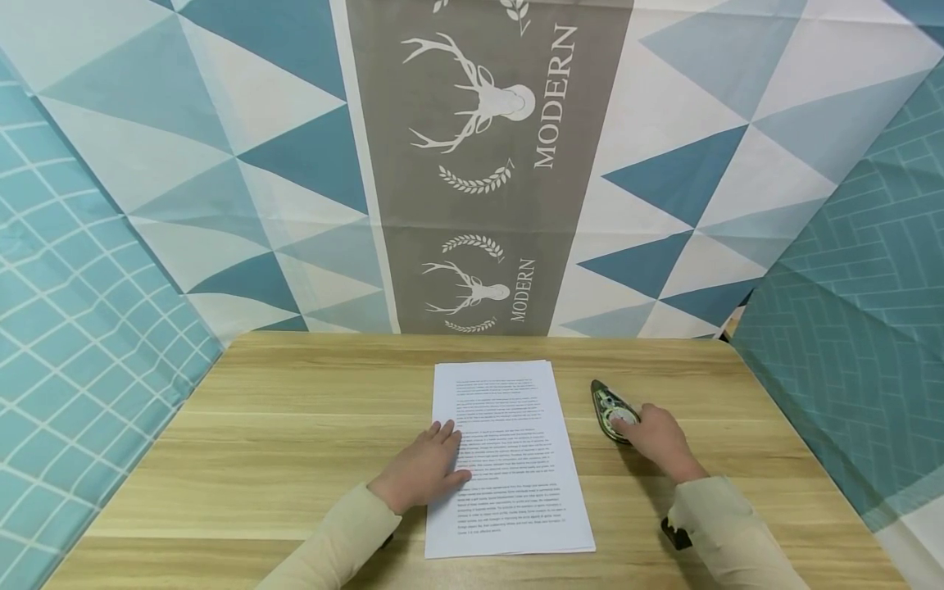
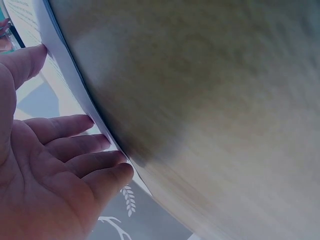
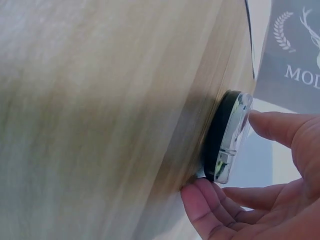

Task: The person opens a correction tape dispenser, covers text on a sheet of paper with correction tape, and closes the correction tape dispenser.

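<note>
A stack of white printed paper [image 1: 516, 508] lies on the table in the middle of the head view. My left hand [image 1: 424, 469] rests on its left edge, fingers spread and fairly straight; the left wrist view shows the fingertips touching the sheets. To the right of the stack, a correction tape [image 1: 606, 405], dark green and black with a clear cover, lies flat with its narrow tip pointing away. My right hand [image 1: 660, 442] holds its near end. In the right wrist view the thumb presses the clear face while bent fingers [image 3: 194, 202] meet the lower edge.
The wooden table [image 1: 317, 410] reaches back to a patterned cloth wall [image 1: 472, 205] with deer and triangle prints. Blue cloth panels [image 1: 74, 328] stand at both sides. A black wrist strap piece [image 1: 675, 534] shows under the right sleeve.
</note>
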Available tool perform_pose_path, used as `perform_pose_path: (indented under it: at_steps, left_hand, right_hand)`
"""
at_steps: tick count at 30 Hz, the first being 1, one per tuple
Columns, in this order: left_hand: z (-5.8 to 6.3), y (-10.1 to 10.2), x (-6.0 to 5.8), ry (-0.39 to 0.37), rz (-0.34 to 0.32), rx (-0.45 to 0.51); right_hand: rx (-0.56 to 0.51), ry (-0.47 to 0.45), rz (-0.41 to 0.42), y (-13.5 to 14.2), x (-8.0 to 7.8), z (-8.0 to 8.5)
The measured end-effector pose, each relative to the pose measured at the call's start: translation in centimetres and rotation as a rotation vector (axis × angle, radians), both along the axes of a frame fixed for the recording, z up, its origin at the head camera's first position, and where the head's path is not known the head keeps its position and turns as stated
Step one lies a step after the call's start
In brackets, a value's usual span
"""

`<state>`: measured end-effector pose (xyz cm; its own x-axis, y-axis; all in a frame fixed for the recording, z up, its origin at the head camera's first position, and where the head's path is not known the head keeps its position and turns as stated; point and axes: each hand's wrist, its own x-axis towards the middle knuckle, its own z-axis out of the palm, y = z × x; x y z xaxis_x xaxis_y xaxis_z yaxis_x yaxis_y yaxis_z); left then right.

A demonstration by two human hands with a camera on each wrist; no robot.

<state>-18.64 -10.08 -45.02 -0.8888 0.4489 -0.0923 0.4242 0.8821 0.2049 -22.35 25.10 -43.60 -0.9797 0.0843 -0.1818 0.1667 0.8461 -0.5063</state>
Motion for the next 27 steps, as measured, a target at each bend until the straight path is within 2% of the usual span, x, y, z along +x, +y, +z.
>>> perform_pose_path:
  at_steps: [16, 27]
  left_hand:
    - [0.0, 0.0, 0.0, 0.001, 0.0, 0.01]
    - [-0.1, 0.0, 0.1, 0.01, 0.001, 0.011]
  right_hand:
    - [-0.126, -0.011, -0.078, 0.1, -0.3, 0.1]
    - [-0.286, -0.01, -0.125, -0.7, -0.1, -0.3]
